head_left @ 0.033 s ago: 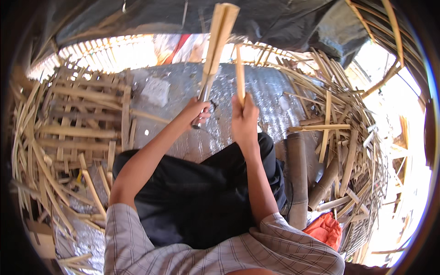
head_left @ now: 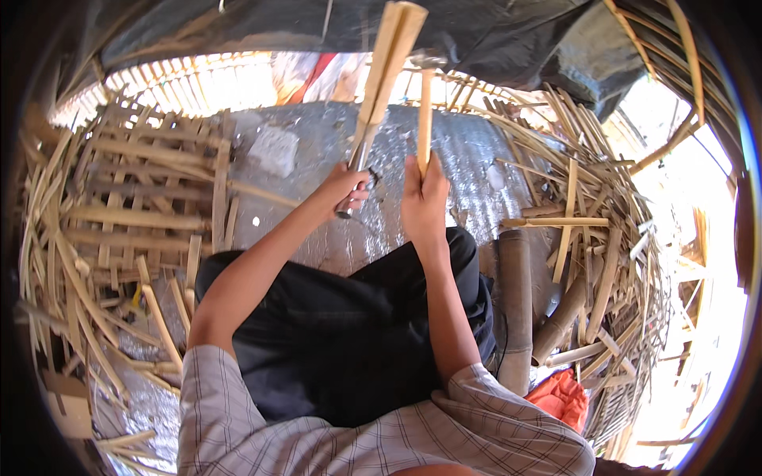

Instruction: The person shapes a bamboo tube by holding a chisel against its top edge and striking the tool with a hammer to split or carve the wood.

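Observation:
Above my crossed legs, my left hand (head_left: 347, 190) is closed around a shiny grey shaft (head_left: 359, 151). A long pale piece of split bamboo (head_left: 389, 59) rises from the shaft's upper end, with a groove along its length. How the two are joined, I cannot tell. Just to the right, my right hand (head_left: 425, 194) is wrapped around the pale wooden handle of a hammer (head_left: 425, 119), held nearly upright. Its greyish head is blurred at the top, beside the bamboo but seemingly apart from it. My hands do not touch each other.
A shiny grey sheet (head_left: 317, 151) covers the ground ahead, with a whitish block (head_left: 274, 152) on it. Woven bamboo lattice (head_left: 151, 190) stands at left. Bamboo strips (head_left: 619, 198) pile up at right, near a thick bamboo tube (head_left: 516, 309) and orange cloth (head_left: 560, 399).
The split bamboo and hammer appear slightly farther right and higher in the picture, partly from a small view shift. The hammer handle leans less to the left. Both grips stay the same.

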Demonstrator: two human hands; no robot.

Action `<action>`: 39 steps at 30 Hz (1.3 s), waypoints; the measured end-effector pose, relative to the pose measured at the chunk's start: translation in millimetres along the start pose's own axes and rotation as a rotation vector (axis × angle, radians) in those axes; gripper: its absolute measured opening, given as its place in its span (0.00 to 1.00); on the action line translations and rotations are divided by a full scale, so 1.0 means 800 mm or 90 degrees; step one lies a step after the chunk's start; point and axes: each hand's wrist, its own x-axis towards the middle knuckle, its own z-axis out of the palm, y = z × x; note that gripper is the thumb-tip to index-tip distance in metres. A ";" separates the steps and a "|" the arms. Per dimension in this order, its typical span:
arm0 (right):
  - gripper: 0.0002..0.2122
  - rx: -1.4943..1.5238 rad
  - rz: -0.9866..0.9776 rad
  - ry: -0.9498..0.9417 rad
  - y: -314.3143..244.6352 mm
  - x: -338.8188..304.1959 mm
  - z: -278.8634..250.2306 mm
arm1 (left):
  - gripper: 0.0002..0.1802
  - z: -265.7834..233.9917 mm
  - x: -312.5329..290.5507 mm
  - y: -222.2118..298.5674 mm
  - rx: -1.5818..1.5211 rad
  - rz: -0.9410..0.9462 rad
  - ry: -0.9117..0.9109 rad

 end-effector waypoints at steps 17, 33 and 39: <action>0.10 0.094 0.028 0.023 -0.009 -0.022 0.013 | 0.09 0.011 -0.005 -0.012 0.014 0.017 0.009; 0.11 0.414 0.107 0.081 0.034 0.001 -0.021 | 0.09 -0.009 0.008 -0.001 -0.038 0.014 0.016; 0.09 -0.016 0.034 -0.001 0.100 -0.029 0.050 | 0.08 0.012 -0.009 -0.005 0.027 0.040 0.059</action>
